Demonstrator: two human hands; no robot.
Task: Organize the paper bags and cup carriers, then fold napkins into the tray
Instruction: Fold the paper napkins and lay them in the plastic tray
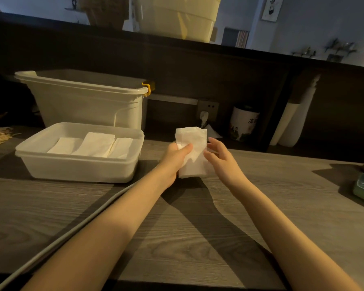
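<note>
— Three folded napkins (pixel 93 147) already lie side by side in the tray (pixel 80 169), at ten o'clock from your hands.

— And the one you're working?

— Napkin (pixel 192 152) held upright over the counter (pixel 198 238), dead centre. Your left hand (pixel 174 159) clamps it, thumb across the front, likely to steady it for folding. Right hand (pixel 221 158) sits just beside its edge, fingers loose and apart, gripping nothing.

— Look?

— White, thin, soft, slightly crumpled; top edge uneven.

I see a white napkin (pixel 192 151) held upright above the counter; three folded napkins (pixel 93 146) lie side by side in the white tray (pixel 76 168).
</note>
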